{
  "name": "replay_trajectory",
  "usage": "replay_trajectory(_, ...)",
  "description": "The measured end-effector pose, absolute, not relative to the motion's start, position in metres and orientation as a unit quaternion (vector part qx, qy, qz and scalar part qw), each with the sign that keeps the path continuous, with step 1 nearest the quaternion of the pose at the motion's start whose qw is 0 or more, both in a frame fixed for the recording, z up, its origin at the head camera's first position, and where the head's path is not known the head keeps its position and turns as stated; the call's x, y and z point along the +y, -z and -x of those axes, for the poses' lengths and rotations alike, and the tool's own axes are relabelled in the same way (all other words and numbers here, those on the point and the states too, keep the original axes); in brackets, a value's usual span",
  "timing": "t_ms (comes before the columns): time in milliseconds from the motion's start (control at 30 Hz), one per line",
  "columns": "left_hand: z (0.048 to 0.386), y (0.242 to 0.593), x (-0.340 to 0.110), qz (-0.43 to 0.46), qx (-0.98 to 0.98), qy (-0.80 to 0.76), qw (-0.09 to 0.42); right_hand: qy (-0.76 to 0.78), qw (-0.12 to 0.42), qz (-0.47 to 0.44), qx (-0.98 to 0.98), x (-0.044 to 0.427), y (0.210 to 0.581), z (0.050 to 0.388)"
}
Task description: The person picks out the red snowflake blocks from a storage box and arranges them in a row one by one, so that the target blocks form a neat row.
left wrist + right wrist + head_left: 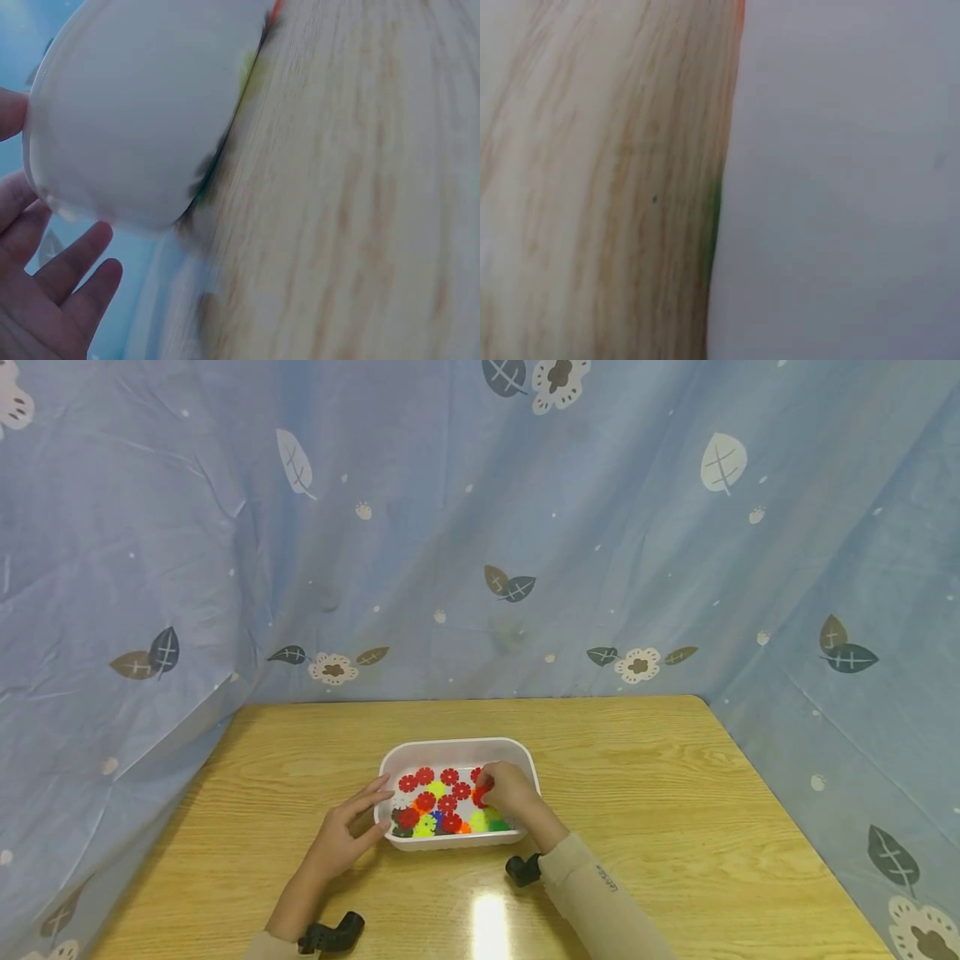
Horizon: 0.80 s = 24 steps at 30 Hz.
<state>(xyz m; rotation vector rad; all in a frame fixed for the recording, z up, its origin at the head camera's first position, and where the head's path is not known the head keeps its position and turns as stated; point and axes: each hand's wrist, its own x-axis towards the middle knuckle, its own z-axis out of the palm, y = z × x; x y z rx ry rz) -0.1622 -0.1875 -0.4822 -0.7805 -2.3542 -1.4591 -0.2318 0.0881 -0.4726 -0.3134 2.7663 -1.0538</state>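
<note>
A white plastic box (457,843) stands on the wooden table, with several flower-shaped plastic discs in it, mostly red ones (447,804), also yellow, green, orange and blue. My left hand (341,831) is at the box's left end, fingers spread, fingertips and thumb touching the rim. In the left wrist view, the lower fingers of that hand (67,277) extend past the box wall (135,112). My right hand (513,789) reaches inside at the right, fingertips bent down by a red disc (480,798). Whether they pinch it is hidden. Only the box wall (840,180) and table appear in the right wrist view.
The wooden table (645,793) spreads out around the box on all sides. Blue curtain cloth (450,543) with printed leaves and flowers hangs behind and at both sides. Black wrist mounts (333,935) are worn on both wrists.
</note>
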Motion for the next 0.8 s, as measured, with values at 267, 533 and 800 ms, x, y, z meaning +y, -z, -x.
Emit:
replay_trajectory(267,0.161,0.482,-0.188,0.266,-0.813,0.502,0.128,0.405,0.069,0.117,0.904,0.091,0.473,0.233)
replay_trajectory(533,0.163,0.484,-0.19,0.262,-0.816,0.501,0.118,0.463,0.049,0.143,0.873,0.096,0.47,0.236)
replay_trajectory(800,0.163,0.483,-0.189,0.266,-0.818,0.495,0.121,0.512,0.031,0.143,0.846,0.102,0.465,0.233)
